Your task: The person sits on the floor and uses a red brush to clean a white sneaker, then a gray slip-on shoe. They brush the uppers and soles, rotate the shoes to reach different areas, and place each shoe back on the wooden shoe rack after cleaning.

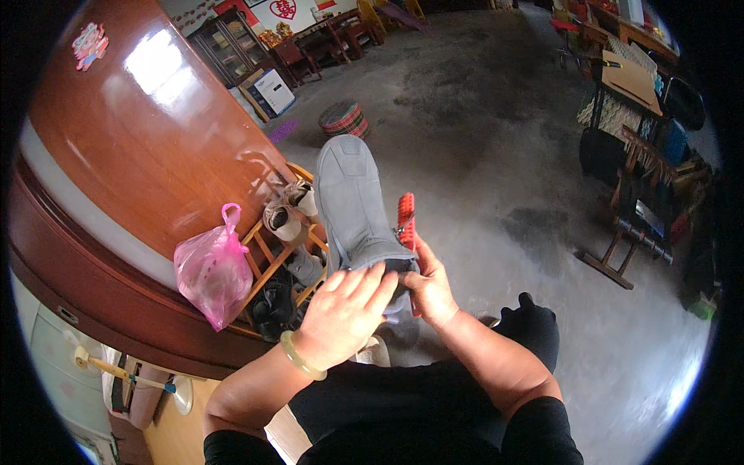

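Note:
A grey slip-on shoe (351,192) is held up in front of me, its toe pointing away and its opening towards me. My right hand (430,285) grips the heel end of the shoe together with a red brush (407,221), whose bristled part stands up along the shoe's right side. The palm of my left hand (346,314) faces down, with its fingers extended over the near edge of the shoe's opening. Its fingertips seem to touch that edge; whether they grip it I cannot tell. The inside of the shoe is mostly hidden.
On my left, a wooden shoe rack (270,264) holds several shoes beside a glossy wooden door (174,133). A pink plastic bag (215,270) hangs at the rack. A plaid stool (344,118) stands ahead on the concrete floor. Wooden furniture (630,232) stands at the right.

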Motion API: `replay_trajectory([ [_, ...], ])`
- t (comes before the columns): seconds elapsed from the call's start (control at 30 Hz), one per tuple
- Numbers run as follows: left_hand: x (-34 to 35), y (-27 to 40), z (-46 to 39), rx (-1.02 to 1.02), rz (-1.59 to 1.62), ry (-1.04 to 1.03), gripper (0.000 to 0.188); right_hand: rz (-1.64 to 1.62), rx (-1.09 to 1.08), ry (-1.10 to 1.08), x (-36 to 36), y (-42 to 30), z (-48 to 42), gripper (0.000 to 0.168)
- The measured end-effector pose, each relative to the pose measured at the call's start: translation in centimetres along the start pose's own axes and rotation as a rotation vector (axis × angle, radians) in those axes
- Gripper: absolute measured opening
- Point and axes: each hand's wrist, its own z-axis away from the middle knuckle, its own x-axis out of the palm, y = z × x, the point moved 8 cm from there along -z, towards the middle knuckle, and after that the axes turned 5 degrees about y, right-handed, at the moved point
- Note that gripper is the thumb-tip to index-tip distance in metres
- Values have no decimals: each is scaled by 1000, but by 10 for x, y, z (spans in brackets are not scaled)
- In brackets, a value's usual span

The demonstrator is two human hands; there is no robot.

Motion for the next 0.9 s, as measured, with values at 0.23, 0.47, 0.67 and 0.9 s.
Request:
replay_trajectory([
  [0.23,-30,-11,-14,-249,521,102,66,-31,-121,-2,-4,-27,9,83],
  [0.47,-30,-14,-22,-231,497,178,57,21,-324,74,-4,-57,16,82],
  [0.67,-20,-25,-18,-269,515,210,57,-30,-260,62,-5,-64,20,84],
  [0.9,-21,-22,-23,-233,540,232,55,-61,-153,81,-5,-69,20,87],
])
